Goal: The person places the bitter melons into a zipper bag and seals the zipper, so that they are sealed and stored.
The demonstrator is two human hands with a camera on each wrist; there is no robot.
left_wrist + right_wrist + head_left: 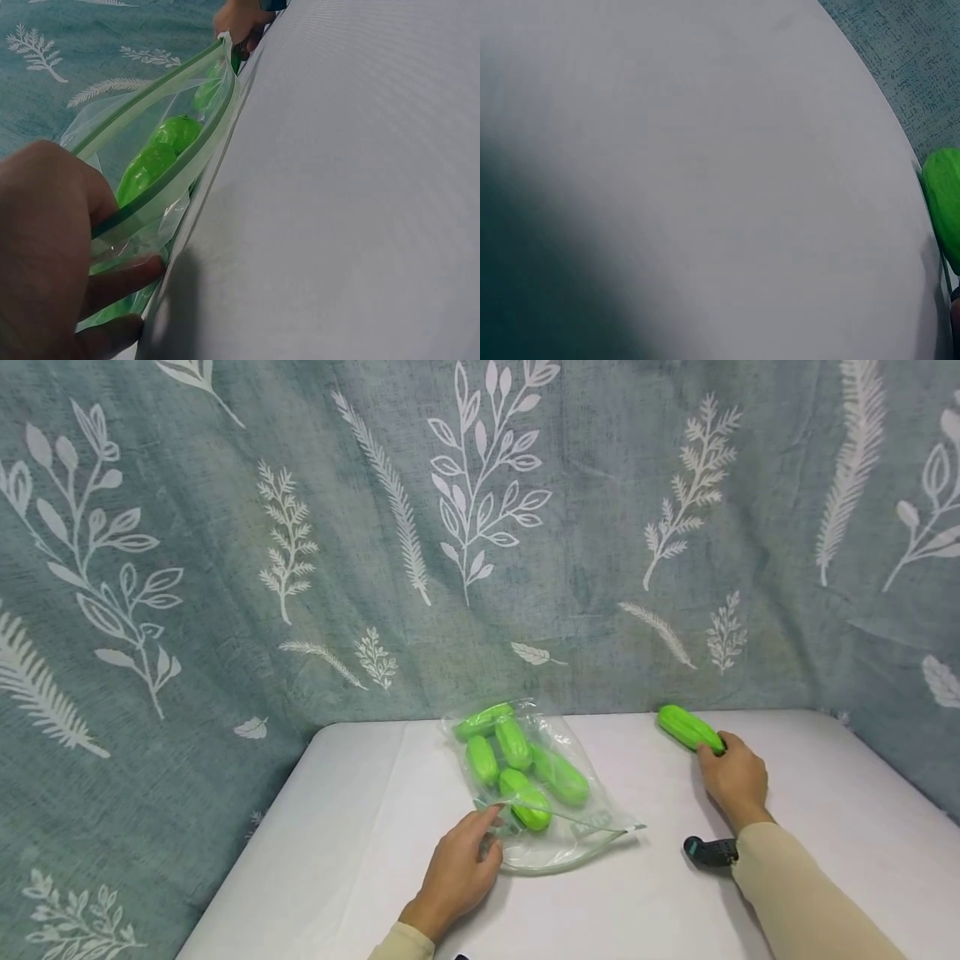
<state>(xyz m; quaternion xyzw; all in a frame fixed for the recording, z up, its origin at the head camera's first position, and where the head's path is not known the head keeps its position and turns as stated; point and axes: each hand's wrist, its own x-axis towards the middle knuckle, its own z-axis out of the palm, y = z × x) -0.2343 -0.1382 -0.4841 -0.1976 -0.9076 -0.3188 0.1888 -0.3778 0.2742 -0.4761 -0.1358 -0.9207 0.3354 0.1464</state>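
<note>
A clear zip bag (577, 845) with a green seal strip lies on the white table, its mouth gaping toward me. Several bright green cucumbers (513, 743) are inside it. At the left corner of the mouth, my left hand (461, 868) holds the bag's rim; in the left wrist view the green strip (169, 180) runs in between the fingers. Farther right, beyond the bag, my right hand (735, 777) grips the near end of another ridged green cucumber (686, 727) at the table's back edge. Only part of that cucumber (945, 202) shows in the right wrist view.
The white table (360, 827) carries the bag and the loose cucumber. A teal curtain (600, 527) with white leaf prints hangs close behind its back edge and along the left. A black strapped device (708, 852) sits at my right wrist.
</note>
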